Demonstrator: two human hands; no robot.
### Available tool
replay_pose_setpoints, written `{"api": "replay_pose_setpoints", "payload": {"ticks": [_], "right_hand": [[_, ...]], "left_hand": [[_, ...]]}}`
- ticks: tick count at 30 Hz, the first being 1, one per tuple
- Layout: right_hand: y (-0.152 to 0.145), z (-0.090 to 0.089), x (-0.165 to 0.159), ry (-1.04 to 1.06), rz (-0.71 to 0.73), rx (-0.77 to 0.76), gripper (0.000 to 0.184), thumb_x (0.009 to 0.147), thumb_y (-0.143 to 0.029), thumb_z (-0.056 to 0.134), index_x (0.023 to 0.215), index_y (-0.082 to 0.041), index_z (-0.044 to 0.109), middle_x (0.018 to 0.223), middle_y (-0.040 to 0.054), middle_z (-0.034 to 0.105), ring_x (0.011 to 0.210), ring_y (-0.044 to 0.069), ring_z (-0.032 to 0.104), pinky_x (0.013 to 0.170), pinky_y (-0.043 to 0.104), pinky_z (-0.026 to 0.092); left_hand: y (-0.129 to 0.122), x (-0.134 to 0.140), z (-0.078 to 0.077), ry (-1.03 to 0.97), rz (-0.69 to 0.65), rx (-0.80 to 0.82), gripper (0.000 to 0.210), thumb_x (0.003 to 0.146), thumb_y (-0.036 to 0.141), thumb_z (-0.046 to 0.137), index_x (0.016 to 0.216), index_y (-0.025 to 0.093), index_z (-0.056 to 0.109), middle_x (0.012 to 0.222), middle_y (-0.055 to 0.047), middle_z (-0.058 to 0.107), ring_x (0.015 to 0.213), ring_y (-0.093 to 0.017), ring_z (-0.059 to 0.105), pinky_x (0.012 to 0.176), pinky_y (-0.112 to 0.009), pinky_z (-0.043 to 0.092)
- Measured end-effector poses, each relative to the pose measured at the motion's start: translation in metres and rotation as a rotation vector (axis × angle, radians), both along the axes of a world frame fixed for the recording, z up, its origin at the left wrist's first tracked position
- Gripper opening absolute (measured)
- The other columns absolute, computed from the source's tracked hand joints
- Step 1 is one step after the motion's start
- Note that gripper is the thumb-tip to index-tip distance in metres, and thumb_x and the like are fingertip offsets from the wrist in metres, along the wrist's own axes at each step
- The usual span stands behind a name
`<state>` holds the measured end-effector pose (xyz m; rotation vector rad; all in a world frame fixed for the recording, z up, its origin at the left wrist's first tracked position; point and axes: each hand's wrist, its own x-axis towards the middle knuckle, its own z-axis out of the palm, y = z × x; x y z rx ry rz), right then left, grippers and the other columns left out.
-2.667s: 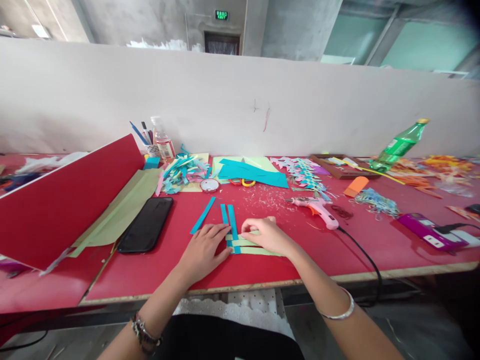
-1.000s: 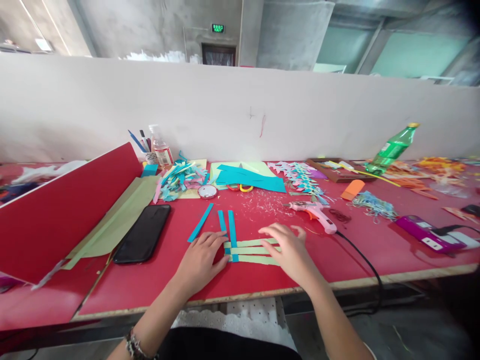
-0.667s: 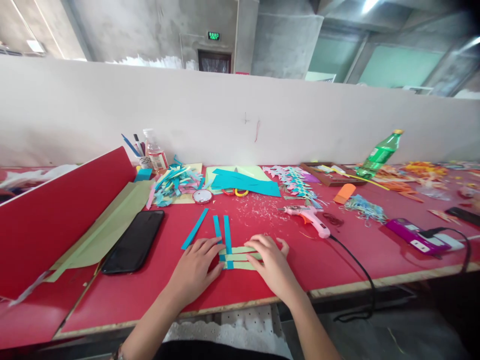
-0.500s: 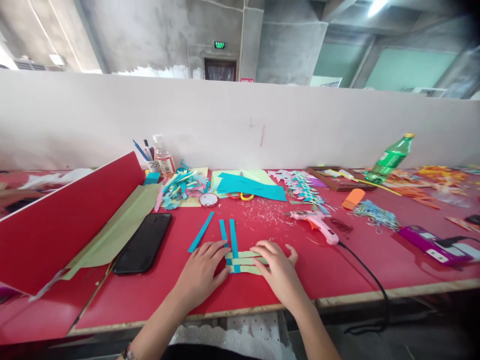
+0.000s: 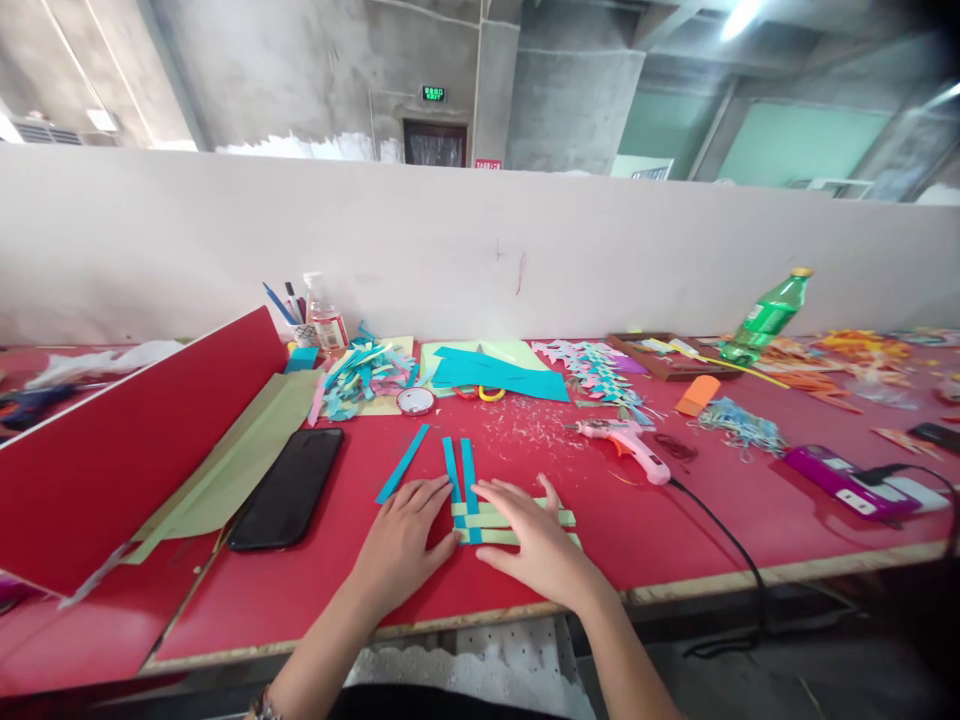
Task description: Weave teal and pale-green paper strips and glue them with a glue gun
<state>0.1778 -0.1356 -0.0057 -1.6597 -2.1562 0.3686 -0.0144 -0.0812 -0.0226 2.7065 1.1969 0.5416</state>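
Observation:
Two upright blue paper strips [image 5: 469, 462] cross several pale green paper strips [image 5: 564, 518] on the red tabletop, woven over and under at the left end. My left hand [image 5: 405, 532] lies beside the crossing, its fingertips at the strips' left edge and its fingers stretched out. Over the green strips rests my right hand [image 5: 534, 535], fingers spread, fingertips by the right-hand blue strip; it covers part of the weave. One loose blue strip [image 5: 403, 463] slants on the table just beyond my left hand.
Left of the hands lies a black phone [image 5: 286, 490] beside a red board [image 5: 150, 440]. A pink glue gun [image 5: 626, 440] with a black cord sits to the right, near a purple power strip [image 5: 851, 482]. Paper scraps [image 5: 364, 380] and a green bottle [image 5: 769, 318] stand farther back.
My right hand has slid left along the green strips toward the blue ones, so their right ends now show. My left hand has stayed nearly in place.

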Motion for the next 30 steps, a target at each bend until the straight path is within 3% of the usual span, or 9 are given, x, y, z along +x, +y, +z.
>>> {"api": "replay_pose_setpoints", "payload": {"ticks": [10,18,25,30], "right_hand": [[0.0039,0.0024,0.0000,0.054,0.013,-0.008,0.041,0.077,-0.038,0.051,0.117,-0.033,0.045,0.126,0.0016,0.048,0.120,0.021,0.038,0.101,0.055,0.002],[0.0078,0.0022,0.0024,0.040,0.068,-0.015,0.038,0.075,-0.036,0.053,0.112,-0.031,0.051,0.127,0.0025,0.048,0.121,0.020,0.037,0.101,0.047,0.016],[0.0066,0.0051,0.0014,0.029,0.065,-0.019,0.038,0.076,-0.037,0.052,0.113,-0.031,0.049,0.126,0.0025,0.048,0.119,0.020,0.039,0.101,0.051,0.010],[-0.0014,0.0097,0.0031,0.037,-0.059,0.114,0.029,0.078,-0.035,0.050,0.107,-0.031,0.049,0.115,0.0011,0.054,0.108,0.017,0.048,0.101,0.050,0.005]], "left_hand": [[0.0006,-0.0004,0.0017,0.050,-0.032,-0.001,0.046,0.084,0.041,0.039,0.126,0.022,0.039,0.130,-0.004,0.043,0.116,-0.023,0.038,0.096,-0.040,0.033],[-0.0006,-0.0016,-0.0004,0.003,-0.037,0.029,0.042,0.083,0.038,0.042,0.124,0.025,0.040,0.127,-0.005,0.045,0.114,-0.023,0.040,0.094,-0.040,0.035],[-0.0017,-0.0006,0.0028,-0.029,-0.032,0.003,0.035,0.081,0.034,0.046,0.114,0.022,0.048,0.119,-0.006,0.050,0.108,-0.023,0.045,0.090,-0.039,0.040],[-0.0015,0.0001,0.0045,-0.015,-0.026,-0.007,0.035,0.081,0.034,0.046,0.114,0.021,0.049,0.119,-0.007,0.049,0.109,-0.023,0.045,0.091,-0.040,0.039]]}}
